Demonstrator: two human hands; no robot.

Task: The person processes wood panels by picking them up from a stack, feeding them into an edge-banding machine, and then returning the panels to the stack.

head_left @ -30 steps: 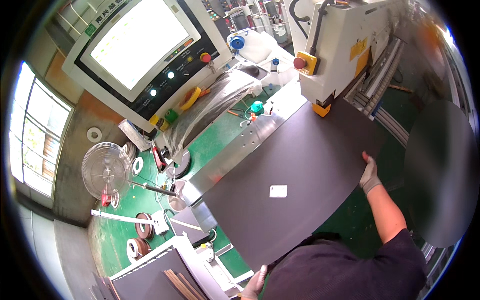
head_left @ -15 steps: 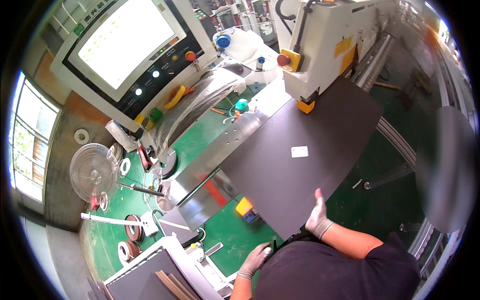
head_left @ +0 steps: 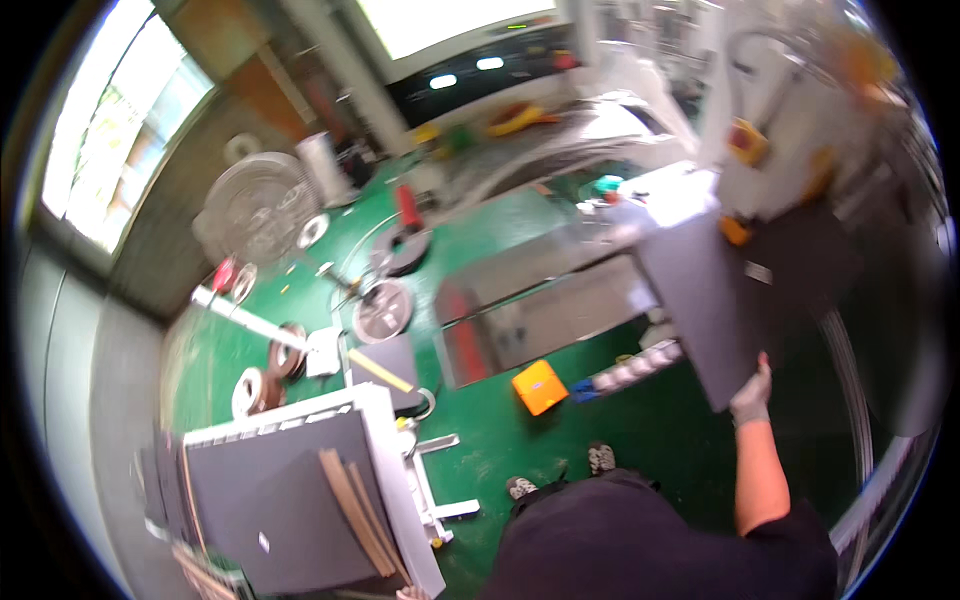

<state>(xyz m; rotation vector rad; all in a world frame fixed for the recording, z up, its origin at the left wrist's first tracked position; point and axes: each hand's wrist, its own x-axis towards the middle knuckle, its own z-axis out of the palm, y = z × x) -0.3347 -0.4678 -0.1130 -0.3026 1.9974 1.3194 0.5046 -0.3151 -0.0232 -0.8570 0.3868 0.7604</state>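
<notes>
A large dark grey panel (head_left: 700, 300) with a small white label (head_left: 758, 272) lies under the machine head at the right, beside a metal plate bed. Its near corner is gripped by my right hand (head_left: 752, 394), thumb at the edge, in a pale glove with bare-looking fingertips. Only a small part of my left hand (head_left: 412, 593) shows, at the lower picture edge beside a white-framed cart (head_left: 378, 420). On that cart rest dark panels (head_left: 275, 480) and several narrow brown-edged strips (head_left: 352, 505). The left fingers are too cut off to read.
An edge-banding-style machine (head_left: 800, 150) with a yellow-and-red button box stands at the back right. A yellow-orange block (head_left: 540, 387) is near my feet. A fan (head_left: 262, 205), tape rolls (head_left: 258, 392) and a white bar (head_left: 245, 318) stand left. A control screen (head_left: 455, 25) is behind.
My view has swung left and down. My left hand has moved left to the cart, while my right hand has shifted to the panel's near corner. The panel now appears further right.
</notes>
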